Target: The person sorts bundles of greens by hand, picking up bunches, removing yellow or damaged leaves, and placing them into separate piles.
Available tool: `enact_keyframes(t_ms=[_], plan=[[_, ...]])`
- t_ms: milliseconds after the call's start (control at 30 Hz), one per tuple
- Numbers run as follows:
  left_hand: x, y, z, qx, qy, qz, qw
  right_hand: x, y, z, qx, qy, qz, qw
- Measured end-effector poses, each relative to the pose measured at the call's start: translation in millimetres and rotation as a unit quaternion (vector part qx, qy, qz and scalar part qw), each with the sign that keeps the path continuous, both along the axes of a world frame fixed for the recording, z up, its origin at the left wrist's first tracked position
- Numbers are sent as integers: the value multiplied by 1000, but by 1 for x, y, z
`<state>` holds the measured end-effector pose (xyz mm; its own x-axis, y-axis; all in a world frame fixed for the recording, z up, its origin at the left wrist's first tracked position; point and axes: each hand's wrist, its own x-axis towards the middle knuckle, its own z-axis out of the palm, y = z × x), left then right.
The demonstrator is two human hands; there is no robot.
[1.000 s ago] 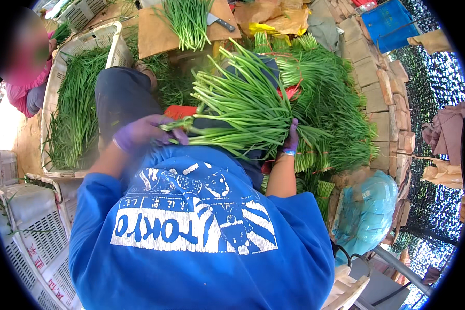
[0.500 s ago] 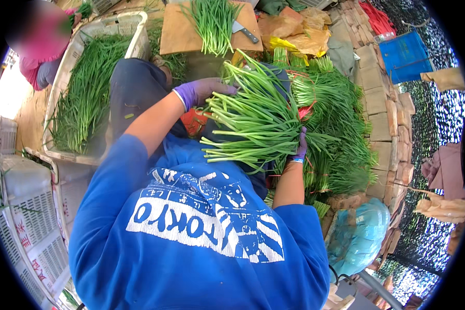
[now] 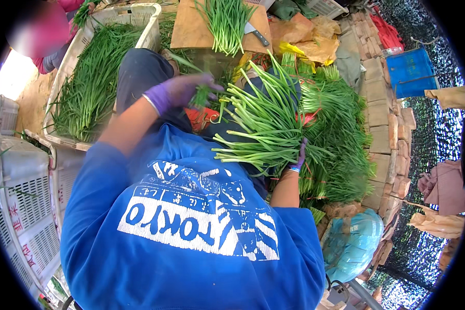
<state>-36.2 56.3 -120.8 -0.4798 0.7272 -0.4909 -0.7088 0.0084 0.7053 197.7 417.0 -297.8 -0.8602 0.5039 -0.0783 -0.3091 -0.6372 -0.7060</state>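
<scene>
My right hand point(image 3: 301, 155), in a purple glove, is closed around the leafy end of a large bunch of garlic chives point(image 3: 266, 119). The pale stalks fan out toward the left across my lap. To the left of the bunch, my left hand point(image 3: 181, 93), also gloved, is blurred by motion. A small clump of green leaves point(image 3: 202, 96) hangs from its fingers. Right beside my right hand lie many chive bundles point(image 3: 336, 139) tied with red bands. Something red point(image 3: 200, 119) shows on my lap below the left hand.
Ahead, a wooden board point(image 3: 186, 31) carries more chives point(image 3: 225, 26) and a knife point(image 3: 257, 34). A white crate point(image 3: 152, 28) of loose chives stands at the left, near a person in pink point(image 3: 41, 31). Bricks point(image 3: 380, 113) border the right side; a teal plastic bag point(image 3: 354, 243) lies nearby.
My left hand has drawn away from the bunch toward the left, with a small clump of leaves now in it. The right hand still grips the bunch; the whole view has shifted slightly.
</scene>
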Motion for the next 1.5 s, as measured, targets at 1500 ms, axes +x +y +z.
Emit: enact_keyframes(t_ms=[1500], plan=[[45,7,-21,-183,217,-133,950,-4,-1,32,54,-36,65,996]])
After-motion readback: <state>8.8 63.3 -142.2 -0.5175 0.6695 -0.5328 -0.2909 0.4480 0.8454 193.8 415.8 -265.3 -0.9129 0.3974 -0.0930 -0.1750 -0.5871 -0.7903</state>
